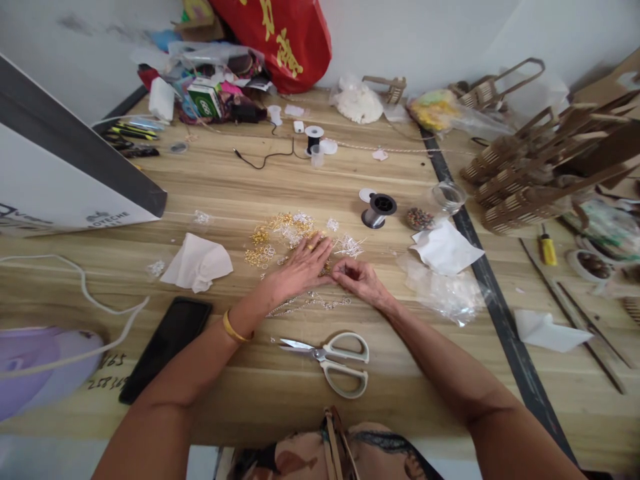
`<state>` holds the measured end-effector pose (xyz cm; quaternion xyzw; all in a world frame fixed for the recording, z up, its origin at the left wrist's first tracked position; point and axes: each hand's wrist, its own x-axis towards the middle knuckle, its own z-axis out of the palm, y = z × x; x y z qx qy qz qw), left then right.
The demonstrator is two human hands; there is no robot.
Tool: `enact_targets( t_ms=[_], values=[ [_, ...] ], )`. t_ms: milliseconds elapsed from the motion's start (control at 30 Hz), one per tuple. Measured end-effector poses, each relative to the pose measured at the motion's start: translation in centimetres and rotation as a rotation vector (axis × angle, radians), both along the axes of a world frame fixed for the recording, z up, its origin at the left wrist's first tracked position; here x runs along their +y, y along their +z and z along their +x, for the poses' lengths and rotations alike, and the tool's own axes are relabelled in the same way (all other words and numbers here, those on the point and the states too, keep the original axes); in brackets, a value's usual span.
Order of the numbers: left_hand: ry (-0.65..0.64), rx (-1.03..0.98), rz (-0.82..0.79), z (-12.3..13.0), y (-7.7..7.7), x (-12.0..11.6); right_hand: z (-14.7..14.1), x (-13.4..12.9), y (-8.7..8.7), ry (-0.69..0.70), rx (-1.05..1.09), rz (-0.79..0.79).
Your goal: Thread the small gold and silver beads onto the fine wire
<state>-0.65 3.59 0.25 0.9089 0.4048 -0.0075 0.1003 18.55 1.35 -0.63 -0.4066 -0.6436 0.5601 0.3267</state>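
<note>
My left hand (309, 260) lies flat with its fingers stretched out over a spread of small gold and silver jewelry findings (280, 230). Close by its thumb, my right hand (357, 277) has its fingertips pinched together; whatever may be between them is too small to make out. Just behind the hands lies a bunch of silver pins (350, 247). A silver chain (310, 303) is stretched along the table in front of my left hand. Nearer to me rest scissors (323, 357) with white handles, blades pointing left.
A dark spool (379, 211) and a tipped clear jar (443, 200) of beads stand beyond my right hand. White paper (197, 263) and a black phone (167, 347) lie to the left. Woven baskets (510, 180) crowd the right. A large box (75, 160) stands at left.
</note>
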Motion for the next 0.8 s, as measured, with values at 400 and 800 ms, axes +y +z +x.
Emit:
enact_targets(
  t_ms=[400,800],
  values=[
    [0.103,-0.242,0.085,-2.1,0.9,-3.5,-0.2,-0.1,-0.1,-0.097,-0.015,0.007],
    [0.174,-0.169,0.180,-2.9,1.4,-3.5,-0.2,-0.1,-0.4,-0.087,-0.068,0.057]
  ],
)
